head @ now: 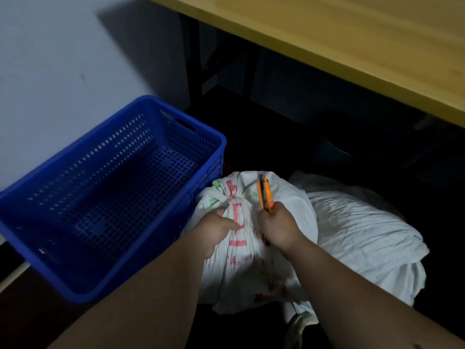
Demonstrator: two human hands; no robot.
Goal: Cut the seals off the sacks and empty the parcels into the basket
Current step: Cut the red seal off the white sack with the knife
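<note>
A white sack (241,268) with red and green print stands on the dark floor in front of me, its neck gathered tight. My left hand (214,229) grips the bunched neck from the left. My right hand (279,229) is shut on an orange utility knife (265,195), whose tip points up and away beside the neck. The blue perforated basket (50,258) stands just left of the sack with nothing in it. The seal itself is hidden in the folds.
A second white sack (357,230) lies to the right behind the first. A yellow wooden tabletop (339,41) overhangs at the top right, with dark legs (195,54) below it. A pale wall (50,59) stands behind the basket.
</note>
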